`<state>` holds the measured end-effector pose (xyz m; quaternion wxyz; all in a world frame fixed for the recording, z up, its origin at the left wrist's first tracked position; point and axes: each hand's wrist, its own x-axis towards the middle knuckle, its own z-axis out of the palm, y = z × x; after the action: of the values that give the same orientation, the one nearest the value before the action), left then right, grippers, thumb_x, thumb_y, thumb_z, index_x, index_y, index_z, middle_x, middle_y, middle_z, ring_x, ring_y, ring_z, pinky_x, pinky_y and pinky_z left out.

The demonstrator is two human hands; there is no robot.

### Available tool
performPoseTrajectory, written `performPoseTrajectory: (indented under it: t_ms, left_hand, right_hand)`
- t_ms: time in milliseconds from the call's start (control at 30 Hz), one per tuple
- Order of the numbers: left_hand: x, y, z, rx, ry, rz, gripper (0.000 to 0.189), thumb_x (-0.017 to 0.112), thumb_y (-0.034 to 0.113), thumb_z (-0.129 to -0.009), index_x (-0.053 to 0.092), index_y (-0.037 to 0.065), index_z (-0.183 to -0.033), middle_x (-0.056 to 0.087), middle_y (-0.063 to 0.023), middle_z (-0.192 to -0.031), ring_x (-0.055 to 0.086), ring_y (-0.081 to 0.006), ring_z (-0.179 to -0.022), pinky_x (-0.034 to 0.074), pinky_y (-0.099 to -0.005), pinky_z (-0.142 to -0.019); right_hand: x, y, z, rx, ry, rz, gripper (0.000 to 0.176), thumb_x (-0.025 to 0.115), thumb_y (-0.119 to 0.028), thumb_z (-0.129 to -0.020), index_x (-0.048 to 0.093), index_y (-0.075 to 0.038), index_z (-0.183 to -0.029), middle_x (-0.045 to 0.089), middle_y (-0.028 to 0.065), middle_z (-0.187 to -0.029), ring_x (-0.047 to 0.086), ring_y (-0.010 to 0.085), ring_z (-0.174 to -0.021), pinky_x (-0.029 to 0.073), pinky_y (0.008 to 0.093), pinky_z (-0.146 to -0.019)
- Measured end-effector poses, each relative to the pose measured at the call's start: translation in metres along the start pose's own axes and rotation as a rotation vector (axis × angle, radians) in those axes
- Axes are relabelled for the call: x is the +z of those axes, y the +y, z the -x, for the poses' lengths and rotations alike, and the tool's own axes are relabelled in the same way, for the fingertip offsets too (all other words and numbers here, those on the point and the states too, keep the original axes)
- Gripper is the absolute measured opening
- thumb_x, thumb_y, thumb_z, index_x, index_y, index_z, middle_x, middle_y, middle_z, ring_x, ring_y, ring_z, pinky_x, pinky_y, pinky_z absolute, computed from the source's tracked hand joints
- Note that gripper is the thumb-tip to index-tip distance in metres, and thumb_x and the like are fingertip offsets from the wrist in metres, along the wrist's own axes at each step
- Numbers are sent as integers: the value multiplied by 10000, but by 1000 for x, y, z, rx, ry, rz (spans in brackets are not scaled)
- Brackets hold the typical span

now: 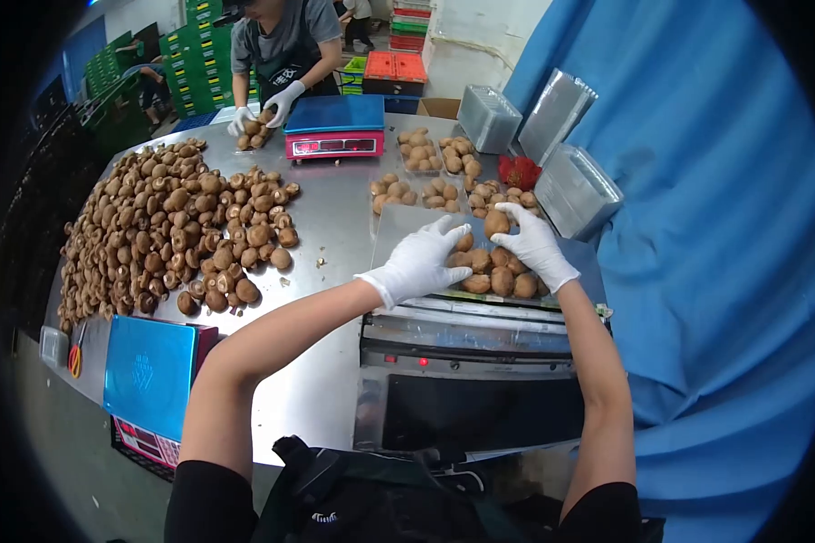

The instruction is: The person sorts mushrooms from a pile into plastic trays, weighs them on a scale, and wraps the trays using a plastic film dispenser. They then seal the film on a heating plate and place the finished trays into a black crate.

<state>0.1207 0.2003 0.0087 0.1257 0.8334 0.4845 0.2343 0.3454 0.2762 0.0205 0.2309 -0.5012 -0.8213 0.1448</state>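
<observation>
Both my hands wear white gloves and are over a group of brown shiitake mushrooms (501, 282) on the wrapping machine (480, 339). My right hand (536, 249) has a single mushroom (496, 223) between thumb and fingers, at the far side of the group. At the left side, my left hand (423, 261) has its thumb and fingers apart, with the tips against the mushrooms nearest it. Whether a tray lies under this group is hard to make out. Just beyond stand clear trays of mushrooms (440, 193).
A large mushroom heap (167, 226) covers the table's left. A pink scale (335, 131) stands at the back, a blue-topped scale (149, 366) at front left. Stacked clear trays (578, 190) and a red net bundle (519, 171) are at right. A gloved co-worker (285, 54) handles mushrooms opposite.
</observation>
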Motion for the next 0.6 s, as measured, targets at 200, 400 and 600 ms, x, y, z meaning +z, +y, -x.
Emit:
performPoseTrajectory:
  t_ms: [200, 400, 600]
  left_hand:
    - [35, -1, -29, -50, 5, -105, 663, 660, 364, -783, 414, 68, -1323, 373, -223, -1372, 425, -374, -1220, 378, -398, -1011]
    - [36, 1, -20, -70, 115, 33, 611, 698, 316, -750, 455, 62, -1249, 426, -196, -1299, 464, -356, -1170, 411, -397, -977]
    - [44, -18, -23, -61, 239, 203, 530, 658, 326, -808, 463, 59, -1222, 488, -182, -1111, 530, -367, -1013, 459, -403, -861]
  right_hand:
    - [-9, 0, -6, -42, -161, 88, 527, 700, -269, -761, 521, -105, -1229, 599, 136, -1153, 569, 294, -1069, 443, 370, -915]
    - [-10, 4, -16, -184, -343, 162, 566, 634, -403, -796, 507, -125, -1272, 572, 164, -1182, 548, 316, -1085, 446, 397, -888]
    - [-7, 5, -26, -177, -385, 219, 520, 640, -410, -785, 581, -119, -1212, 568, 152, -1060, 567, 300, -995, 452, 375, -874]
